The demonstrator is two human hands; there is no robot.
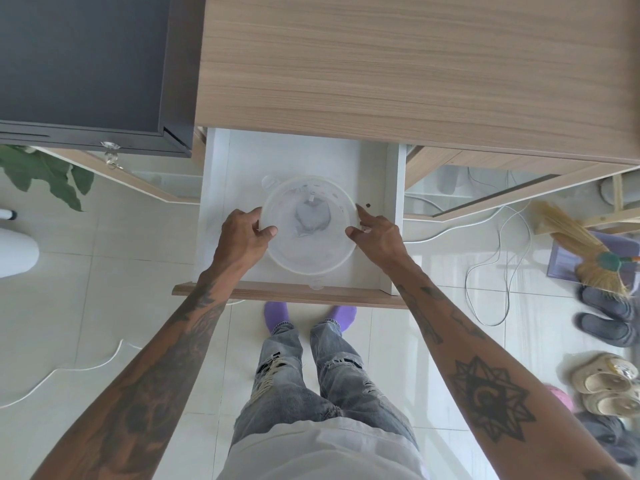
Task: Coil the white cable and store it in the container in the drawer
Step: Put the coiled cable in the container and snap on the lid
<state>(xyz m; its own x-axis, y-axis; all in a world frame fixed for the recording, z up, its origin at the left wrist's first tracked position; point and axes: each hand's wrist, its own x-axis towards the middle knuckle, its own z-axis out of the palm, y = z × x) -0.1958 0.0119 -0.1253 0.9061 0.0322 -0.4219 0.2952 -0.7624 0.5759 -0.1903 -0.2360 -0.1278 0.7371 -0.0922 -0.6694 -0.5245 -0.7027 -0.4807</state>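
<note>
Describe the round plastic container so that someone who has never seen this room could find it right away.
Start at the wooden cabinet top; below its front edge a white drawer stands pulled open. The container sits in the middle of that drawer, with the left hand and right hand on its opposite sides. It is the only round, translucent thing there, with something grey showing through it.

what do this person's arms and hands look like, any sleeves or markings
Both arms are bare, with no sleeves, gloves, rings or watch visible. The left forearm carries dense dark tattoos from wrist upward. The right forearm has a large geometric star tattoo and smaller marks nearer the wrist.
</note>
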